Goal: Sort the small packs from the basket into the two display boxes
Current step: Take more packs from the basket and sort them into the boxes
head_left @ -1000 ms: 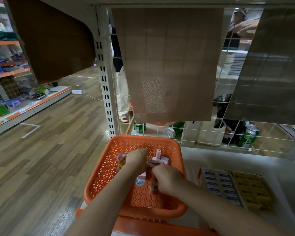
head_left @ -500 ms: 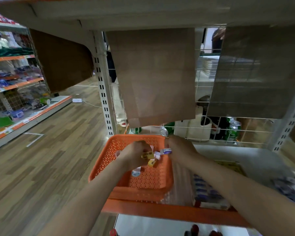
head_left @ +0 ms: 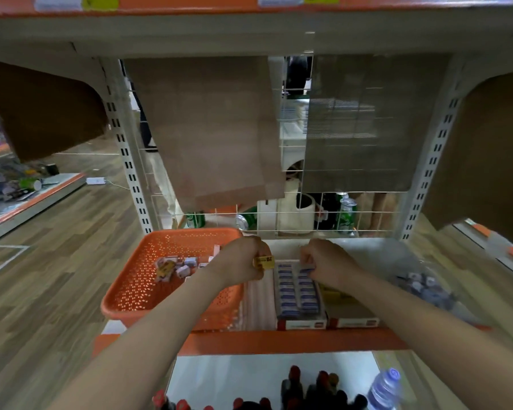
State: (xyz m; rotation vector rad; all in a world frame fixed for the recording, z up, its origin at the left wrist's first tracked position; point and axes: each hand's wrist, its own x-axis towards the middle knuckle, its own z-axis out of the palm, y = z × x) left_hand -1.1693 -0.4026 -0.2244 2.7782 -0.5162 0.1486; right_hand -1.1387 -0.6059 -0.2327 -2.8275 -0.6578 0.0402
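- Mid-frame, the left hand (head_left: 243, 260) curls its fingers round a yellow pack (head_left: 263, 261) above the right rim of the orange basket (head_left: 190, 232).
- The right hand (head_left: 328, 258) pinches a blue pack (head_left: 308, 269) over the blue-filled display box (head_left: 301, 324).
- The second display box (head_left: 354, 322) sits just to its right, partly under the forearm.
- Loose packs (head_left: 175, 266) lie in the basket, centre left.

Front open; basket (head_left: 124, 291) left, wire grid (head_left: 293, 231) behind

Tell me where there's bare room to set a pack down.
Bare shelf runs behind the blue box, along the wire back; the basket's near half is bare too. Crowded: that box, and the packs at the basket's far end.
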